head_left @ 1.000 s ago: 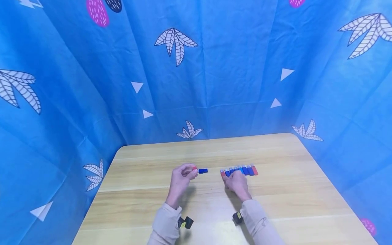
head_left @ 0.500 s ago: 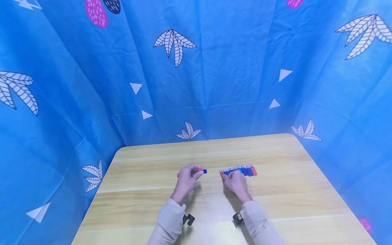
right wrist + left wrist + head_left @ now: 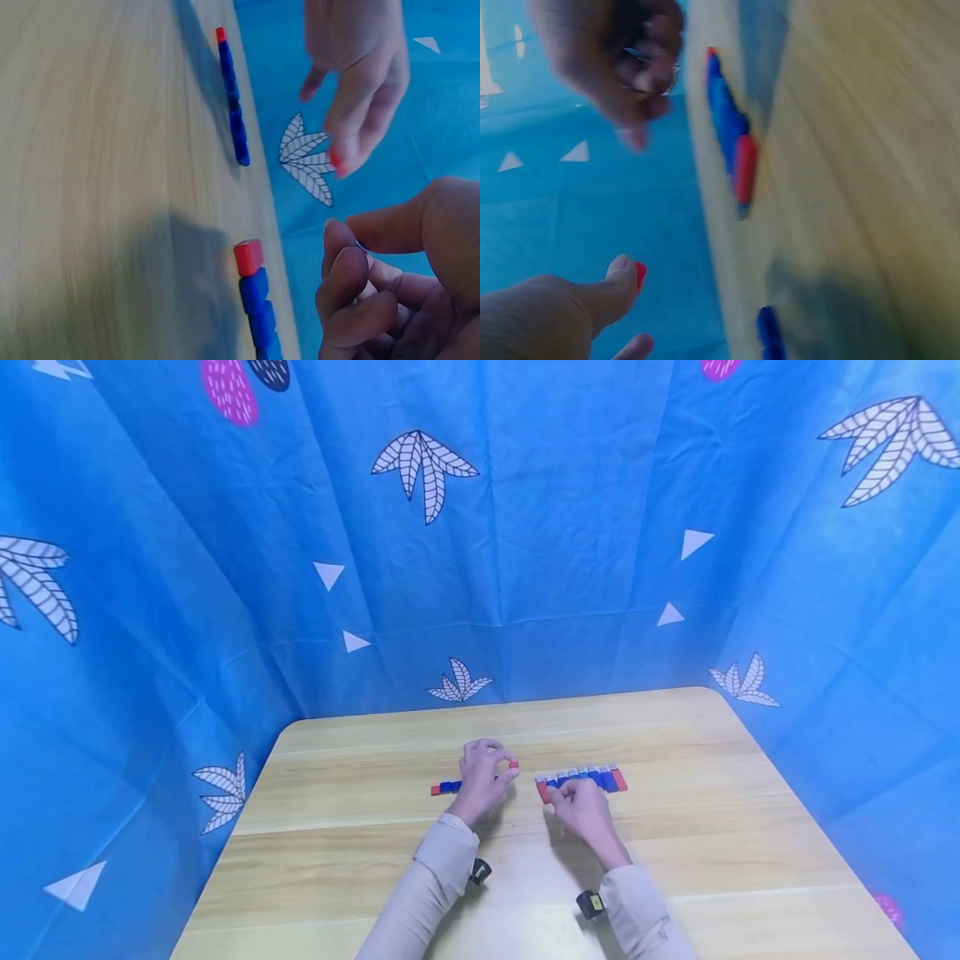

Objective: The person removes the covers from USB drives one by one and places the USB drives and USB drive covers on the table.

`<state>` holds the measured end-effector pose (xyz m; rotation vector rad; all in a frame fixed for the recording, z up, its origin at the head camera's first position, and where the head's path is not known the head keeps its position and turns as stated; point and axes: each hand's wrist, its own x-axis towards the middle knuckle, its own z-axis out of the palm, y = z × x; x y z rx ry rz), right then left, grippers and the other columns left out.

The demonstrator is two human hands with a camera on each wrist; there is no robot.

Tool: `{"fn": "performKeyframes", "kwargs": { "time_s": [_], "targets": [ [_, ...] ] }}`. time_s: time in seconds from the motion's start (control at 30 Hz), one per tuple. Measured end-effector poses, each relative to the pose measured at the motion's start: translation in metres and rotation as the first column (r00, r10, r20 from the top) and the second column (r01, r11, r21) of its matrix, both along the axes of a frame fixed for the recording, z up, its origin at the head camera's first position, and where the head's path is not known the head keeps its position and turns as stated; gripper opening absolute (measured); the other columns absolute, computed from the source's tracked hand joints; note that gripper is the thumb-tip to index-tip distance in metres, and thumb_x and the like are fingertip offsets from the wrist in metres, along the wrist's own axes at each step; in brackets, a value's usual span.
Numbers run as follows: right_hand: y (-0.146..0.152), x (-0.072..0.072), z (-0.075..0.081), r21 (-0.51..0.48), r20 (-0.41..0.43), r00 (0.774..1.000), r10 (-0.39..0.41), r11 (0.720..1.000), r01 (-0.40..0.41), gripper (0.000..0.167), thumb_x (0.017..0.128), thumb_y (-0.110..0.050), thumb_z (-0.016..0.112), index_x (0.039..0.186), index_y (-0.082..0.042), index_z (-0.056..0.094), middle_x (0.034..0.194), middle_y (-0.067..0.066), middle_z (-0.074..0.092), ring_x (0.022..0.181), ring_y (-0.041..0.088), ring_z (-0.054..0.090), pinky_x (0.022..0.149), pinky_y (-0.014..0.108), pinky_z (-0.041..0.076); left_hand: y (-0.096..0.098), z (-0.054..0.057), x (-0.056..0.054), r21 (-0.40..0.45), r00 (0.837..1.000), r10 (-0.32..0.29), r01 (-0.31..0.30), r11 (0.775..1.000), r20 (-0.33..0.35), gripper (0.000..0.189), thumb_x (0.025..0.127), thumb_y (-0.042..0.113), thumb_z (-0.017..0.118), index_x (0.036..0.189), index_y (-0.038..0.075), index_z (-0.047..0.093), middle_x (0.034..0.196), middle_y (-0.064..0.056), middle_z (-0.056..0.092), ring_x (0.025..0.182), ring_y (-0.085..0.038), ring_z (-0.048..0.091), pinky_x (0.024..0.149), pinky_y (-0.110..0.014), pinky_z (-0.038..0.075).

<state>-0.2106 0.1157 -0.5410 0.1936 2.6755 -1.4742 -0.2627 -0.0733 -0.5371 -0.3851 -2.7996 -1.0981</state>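
My left hand pinches a small red cap-like block between thumb and finger, raised above the table. Below it, a line of small blue blocks with a red block at its left end is partly hidden by the hand. My right hand has curled fingers, thumb tip against fingertip, with nothing visible between them in the right wrist view. It is close to a row of flat blue sticks with silver ends, resembling USB sticks. Red sticks stand at both ends of that row.
The wooden table has rounded back corners. A blue patterned curtain hangs behind it and along both sides. Black wrist cameras are worn at the beige sleeves.
My left hand has moved right and a little away from me, carrying the red block and uncovering the left end of the blue line. My right hand has drawn slightly back from the row.
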Motion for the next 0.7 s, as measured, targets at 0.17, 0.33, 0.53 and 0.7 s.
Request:
{"fn": "performKeyframes", "kwargs": {
  "time_s": [0.17, 0.33, 0.53, 0.7],
  "targets": [
    [0.003, 0.006, 0.008, -0.026, 0.009, 1.000, -0.007, 1.000, 0.008, 0.026, 0.098, -0.025, 0.065, 0.086, -0.002, 0.071, 0.059, 0.003, 0.060, 0.045, 0.011, 0.048, 0.040, 0.019, 0.033, 0.007, -0.014, -0.008, -0.107, 0.999, -0.034, 0.038, 0.994, 0.038, 0.011, 0.090, 0.019, 0.075, 0.100, 0.016, 0.075, 0.142, -0.016, 0.054, 0.139, -0.038, 0.034, 0.110, -0.059, 0.030],
    [0.005, 0.010, 0.009, -0.009, -0.011, 0.999, 0.031, 0.999, -0.031, 0.024, 0.098, -0.024, 0.065, 0.086, -0.003, 0.070, 0.061, 0.004, 0.061, 0.047, 0.011, 0.048, 0.041, 0.019, 0.033, 0.007, -0.023, -0.010, -0.193, 0.996, -0.050, 0.064, 0.979, 0.074, 0.010, 0.087, 0.020, 0.079, 0.095, 0.016, 0.075, 0.140, -0.017, 0.056, 0.137, -0.039, 0.036, 0.108, -0.061, 0.030],
    [0.006, 0.012, 0.004, -0.020, 0.020, 0.991, 0.134, 0.991, -0.134, 0.019, 0.099, -0.021, 0.064, 0.094, -0.004, 0.071, 0.077, 0.011, 0.069, 0.055, 0.017, 0.058, 0.046, 0.024, 0.044, 0.007, -0.030, -0.015, -0.238, 0.994, -0.042, 0.064, 0.969, 0.097, 0.008, 0.087, 0.023, 0.077, 0.093, 0.018, 0.074, 0.137, -0.015, 0.057, 0.137, -0.038, 0.036, 0.108, -0.062, 0.030],
    [0.007, 0.010, -0.004, -0.113, 0.080, 0.978, 0.192, 0.977, -0.182, 0.022, 0.100, -0.016, 0.060, 0.113, -0.001, 0.069, 0.094, 0.014, 0.071, 0.062, 0.023, 0.064, 0.053, 0.036, 0.055, 0.007, -0.027, -0.016, -0.229, 0.992, -0.060, 0.085, 0.970, 0.115, 0.008, 0.089, 0.023, 0.076, 0.093, 0.017, 0.073, 0.131, -0.014, 0.059, 0.131, -0.036, 0.040, 0.105, -0.060, 0.033]
  ]
}}
